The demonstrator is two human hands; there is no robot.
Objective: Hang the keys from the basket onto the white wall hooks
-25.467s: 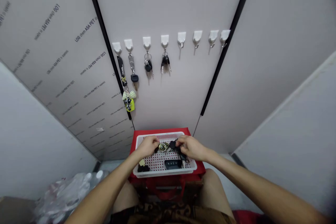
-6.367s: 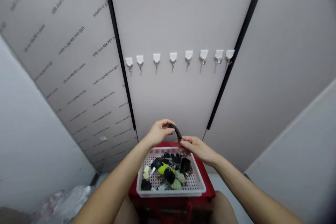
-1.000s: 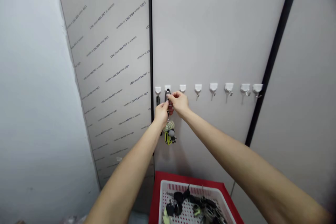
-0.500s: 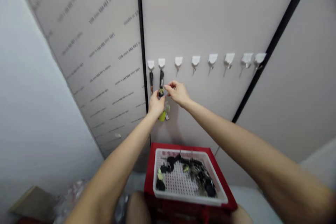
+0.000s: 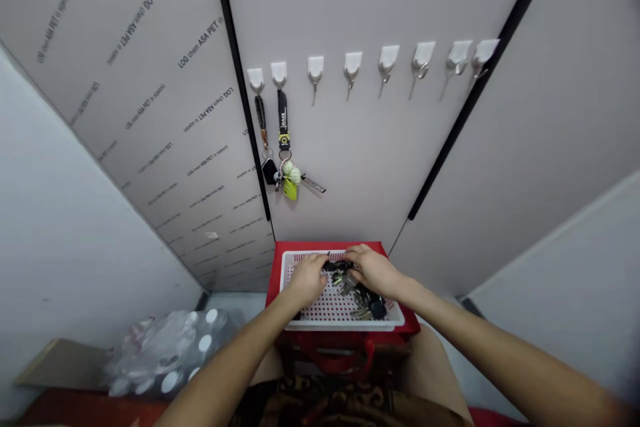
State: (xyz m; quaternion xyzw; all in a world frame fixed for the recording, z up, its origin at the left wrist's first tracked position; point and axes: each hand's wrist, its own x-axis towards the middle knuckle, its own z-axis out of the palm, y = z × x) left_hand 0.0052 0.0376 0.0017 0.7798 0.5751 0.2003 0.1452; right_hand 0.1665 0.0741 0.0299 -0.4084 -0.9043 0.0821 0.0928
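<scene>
Both hands are down at a white plastic basket (image 5: 345, 326) that holds several bunches of keys (image 5: 365, 303) and black fobs. My left hand (image 5: 306, 281) is at the basket's left side, its thumb and fingers apart beside a black piece. On the right, my right hand (image 5: 376, 271) has its fingers curled on a bunch of keys (image 5: 349, 284); the fingertips are partly hidden. On the wall, a black strap keychain (image 5: 283, 121) with a yellow-green tag (image 5: 291, 189) hangs from the second hook, next to a braided keychain (image 5: 261, 113) with a black fob (image 5: 269, 171).
A row of white adhesive hooks (image 5: 353, 61) runs along the grey wall panel. The basket rests on a red box (image 5: 274, 273) between my knees. A plastic-wrapped pack of bottles (image 5: 173, 353) and a board (image 5: 63, 370) lie at lower left.
Both hands have left the hanging strap keychain and moved down into the basket. The strap keychain now hangs freely from the second hook. The view has shifted downward.
</scene>
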